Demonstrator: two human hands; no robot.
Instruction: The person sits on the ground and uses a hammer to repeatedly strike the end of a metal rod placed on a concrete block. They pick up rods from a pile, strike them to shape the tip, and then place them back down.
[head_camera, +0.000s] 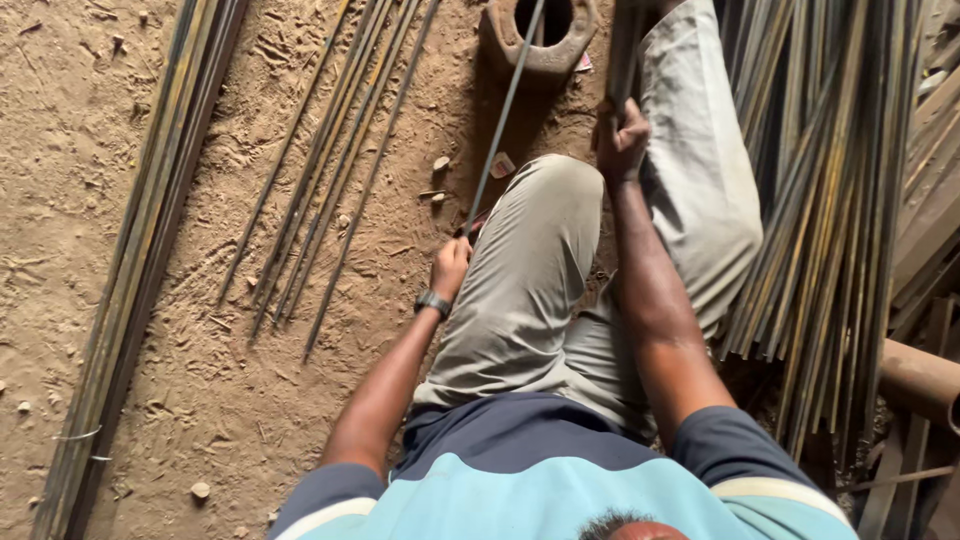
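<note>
- We see our left hand (450, 266) closed around the near end of a thin steel rod (503, 115), low beside our left knee (560, 185), with a dark wristwatch (433, 302) on that wrist.
- From that hand the steel rod runs up and away, past the left knee, and its far part passes over the opening of a rusty metal ring (543, 35) that sits on the dirt floor (190, 400) just beyond the knee.
- Our right hand (620, 140) is clenched round a dark upright bar (622, 50) just to the right of the left knee; we cannot tell how that bar ends, since it leaves the top of the view.
- Both legs are in light grey trousers (530, 290), bent, with the right leg lying further right of the left knee, against a big pile of long steel rods (830, 200).
- Well to the left of the left knee a few loose thin rods (330, 170) lie on the dirt floor, and further left still lies a long bundle of flat bars (140, 260).
- A rusty pipe (920, 380) shows at the far right, below the big pile.
</note>
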